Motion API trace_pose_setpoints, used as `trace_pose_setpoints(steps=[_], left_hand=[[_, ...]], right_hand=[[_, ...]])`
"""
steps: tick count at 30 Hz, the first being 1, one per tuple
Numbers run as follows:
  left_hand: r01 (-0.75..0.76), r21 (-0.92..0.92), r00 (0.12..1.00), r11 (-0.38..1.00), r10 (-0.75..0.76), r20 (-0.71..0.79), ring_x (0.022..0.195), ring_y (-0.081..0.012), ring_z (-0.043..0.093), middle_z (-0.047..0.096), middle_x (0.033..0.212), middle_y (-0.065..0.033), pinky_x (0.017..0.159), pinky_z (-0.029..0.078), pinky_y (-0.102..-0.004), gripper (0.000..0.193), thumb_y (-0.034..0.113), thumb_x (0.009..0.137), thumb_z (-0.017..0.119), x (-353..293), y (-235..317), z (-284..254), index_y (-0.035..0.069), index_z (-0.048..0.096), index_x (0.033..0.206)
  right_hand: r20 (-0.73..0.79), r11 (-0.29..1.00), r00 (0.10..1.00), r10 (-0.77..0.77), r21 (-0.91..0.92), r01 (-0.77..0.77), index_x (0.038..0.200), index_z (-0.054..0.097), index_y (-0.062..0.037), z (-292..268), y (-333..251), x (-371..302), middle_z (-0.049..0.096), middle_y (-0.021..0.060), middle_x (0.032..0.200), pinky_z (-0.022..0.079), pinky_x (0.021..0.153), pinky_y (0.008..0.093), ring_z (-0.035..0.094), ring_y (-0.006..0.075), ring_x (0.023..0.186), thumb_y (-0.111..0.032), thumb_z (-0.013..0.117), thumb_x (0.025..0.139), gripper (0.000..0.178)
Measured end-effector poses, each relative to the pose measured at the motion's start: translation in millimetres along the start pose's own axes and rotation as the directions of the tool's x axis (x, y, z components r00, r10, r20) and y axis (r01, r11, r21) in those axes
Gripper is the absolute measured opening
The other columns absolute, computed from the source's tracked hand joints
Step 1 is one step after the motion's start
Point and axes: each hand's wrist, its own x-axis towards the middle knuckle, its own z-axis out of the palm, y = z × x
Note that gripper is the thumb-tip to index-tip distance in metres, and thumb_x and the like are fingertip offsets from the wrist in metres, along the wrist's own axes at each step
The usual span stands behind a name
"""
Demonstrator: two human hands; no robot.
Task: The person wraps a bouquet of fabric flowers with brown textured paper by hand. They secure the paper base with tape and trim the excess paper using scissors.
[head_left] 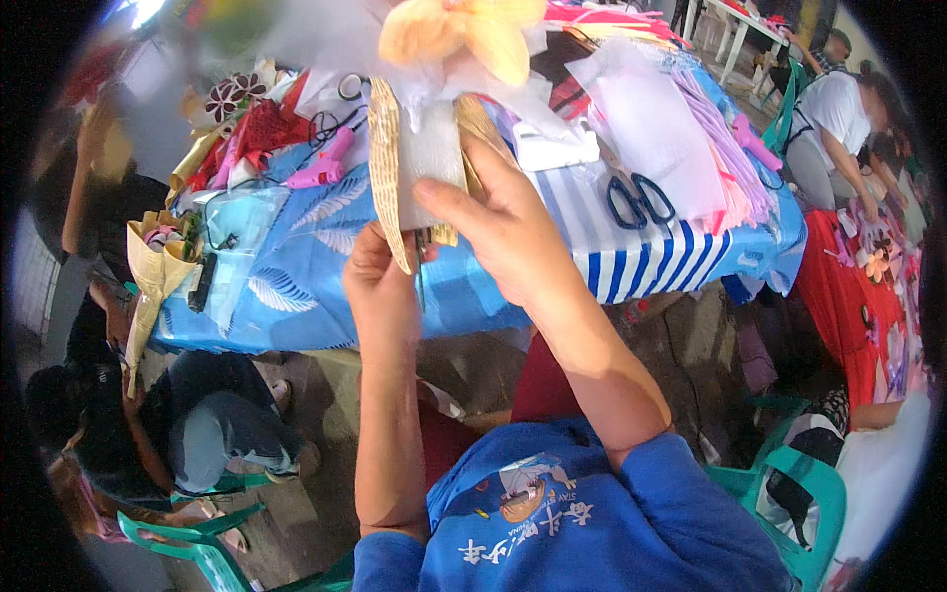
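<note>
Over the near edge of the table I hold a small bouquet upright. At its top is a large peach-orange flower (464,37), and below it come white wrapping (431,138) and tan printed paper (386,163) folded at the sides. My right hand (498,222) grips the wrapping from the right, its thumb pressed across the front. Lower down, my left hand (380,281) is closed in a pinch at the bottom of the paper, by the thin dark stems. The tips of its fingers are partly hidden.
Black-handled scissors (639,202), pink glue guns (324,163), white sheets (631,109) and lilac and pink fuzzy stems (725,158) lie on the blue tablecloth (395,314). Another wrapped bouquet (158,261) is at the left edge. Green chairs (814,483) and other people (838,118) surround the table.
</note>
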Motion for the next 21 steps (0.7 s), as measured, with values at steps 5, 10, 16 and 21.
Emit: trace_pose_setpoints(steps=[5, 10, 16, 21], left_hand=[[0.008, 0.132, 1.0, 0.991, -0.011, 0.02, 0.069, -0.0098, 0.056, 0.061, 0.076, -0.0054, 0.066, 0.045, -0.024, 0.006, 0.006, 0.084, 0.055, -6.8, -3.2, -9.9, 0.0, 0.057, 0.084], [0.026, 0.014, 0.994, 1.0, -0.025, -0.106, 0.079, -0.0133, 0.057, 0.062, 0.086, -0.0078, 0.069, 0.045, -0.025, 0.015, 0.014, 0.087, 0.051, -5.7, 1.7, -23.0, 0.001, 0.057, 0.091], [0.071, -0.177, 0.989, 0.982, -0.046, 0.142, 0.105, -0.0212, 0.049, 0.052, 0.114, -0.011, 0.088, 0.039, -0.0362, 0.044, 0.036, 0.092, 0.034, 20.0, 38.1, -10.5, 0.002, 0.044, 0.118], [0.167, -0.238, 0.958, 0.957, -0.1, 0.27, 0.111, -0.0249, 0.047, 0.048, 0.121, -0.0113, 0.094, 0.038, -0.0397, 0.049, 0.041, 0.091, 0.035, 26.8, 36.1, -2.1, 0.005, 0.037, 0.125]], right_hand=[[-0.045, 0.969, 0.973, -0.228, -0.103, 0.223, 0.126, 0.033, 0.0043, -2.2, 14.6, 10.9, 0.053, 0.0134, 0.11, 0.041, 0.084, 0.0278, 0.052, 0.0168, 0.098, -0.009, 0.057, 0.081, 0.053], [-0.02, 0.94, 0.962, -0.272, -0.221, 0.261, 0.128, 0.031, 0.0052, -5.5, 3.0, 13.0, 0.052, 0.0181, 0.112, 0.04, 0.086, 0.0291, 0.051, 0.0192, 0.101, -0.01, 0.057, 0.08, 0.057], [0.1, 0.83, 0.947, -0.305, -0.459, 0.316, 0.124, 0.036, 0.0041, -1.7, 3.6, 5.2, 0.051, 0.0233, 0.112, 0.039, 0.087, 0.0345, 0.051, 0.0325, 0.103, -0.013, 0.058, 0.079, 0.053], [0.206, 0.847, 0.957, -0.202, -0.454, 0.276, 0.127, 0.033, 0.0046, 1.5, 0.1, 2.5, 0.047, 0.0192, 0.119, 0.036, 0.091, 0.0316, 0.045, 0.025, 0.109, -0.013, 0.058, 0.081, 0.055]])
